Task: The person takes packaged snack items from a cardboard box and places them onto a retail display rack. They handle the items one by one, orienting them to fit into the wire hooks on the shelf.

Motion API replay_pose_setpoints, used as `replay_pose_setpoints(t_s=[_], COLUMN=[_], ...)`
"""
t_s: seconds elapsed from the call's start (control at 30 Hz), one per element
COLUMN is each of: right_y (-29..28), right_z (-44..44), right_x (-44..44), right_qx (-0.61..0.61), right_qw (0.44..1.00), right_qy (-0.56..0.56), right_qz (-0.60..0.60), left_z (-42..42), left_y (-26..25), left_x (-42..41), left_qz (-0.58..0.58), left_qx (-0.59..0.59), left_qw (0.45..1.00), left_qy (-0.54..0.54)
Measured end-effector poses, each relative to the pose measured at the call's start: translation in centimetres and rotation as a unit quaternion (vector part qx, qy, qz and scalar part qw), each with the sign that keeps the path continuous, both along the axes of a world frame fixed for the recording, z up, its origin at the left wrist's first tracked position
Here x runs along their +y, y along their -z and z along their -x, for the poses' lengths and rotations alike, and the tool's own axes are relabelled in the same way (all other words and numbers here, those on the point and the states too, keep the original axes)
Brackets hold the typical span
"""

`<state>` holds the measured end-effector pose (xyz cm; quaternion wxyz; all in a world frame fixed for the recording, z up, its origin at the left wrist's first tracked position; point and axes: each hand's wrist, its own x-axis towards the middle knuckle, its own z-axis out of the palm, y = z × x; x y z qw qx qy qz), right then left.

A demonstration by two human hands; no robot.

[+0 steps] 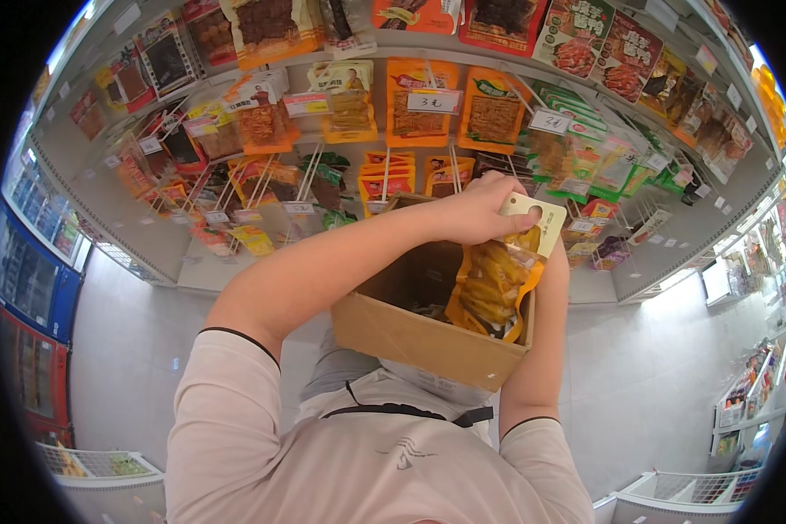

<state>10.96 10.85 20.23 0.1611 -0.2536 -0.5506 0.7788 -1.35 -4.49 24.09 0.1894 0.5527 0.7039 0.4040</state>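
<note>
My left hand reaches across the top of an uncovered cardboard box. Its thumb presses the pale header of a yellow-orange snack pouch, near the hanging hole. The pouch has a clear window onto yellowish food and slants down into the box's right end. More packaging lies dimly at the bottom of the box, too dark to make out. My right forearm runs up along the box's right side. The right hand is out of view behind the pouch and the left hand. The box sits close against my body, above my lap.
Ahead stands a shelf unit with hooks holding packaged snacks, including orange pouches. Price tags with handwriting jut out from the hooks. Drinks coolers line the far left. Wire-sided racks stand behind me on both sides.
</note>
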Motion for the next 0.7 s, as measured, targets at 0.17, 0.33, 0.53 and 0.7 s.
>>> replay_pose_setpoints(t_s=[0.17,0.33,0.53,0.7], right_y=[0.9,1.0,-1.7,-3.7], right_z=[0.3,1.0,-0.2,0.2], right_x=[0.6,0.0,-1.3,-1.9], right_qx=[-0.017,0.018,0.010,-0.136], right_qw=[0.999,1.000,0.974,0.741], right_qy=[-0.026,0.010,-0.052,-0.096], right_qz=[-0.041,0.015,-0.220,-0.651], left_z=[1.8,1.7,1.6,3.5], left_y=[1.3,-0.7,-3.5,-6.0], left_x=[-1.0,-1.9,-5.1,-9.1], left_qz=[-0.056,-0.058,-0.028,-0.105], left_qx=[-0.020,0.094,0.198,0.221], left_qw=[0.998,0.993,0.976,0.956], left_qy=[0.009,-0.049,-0.083,-0.160])
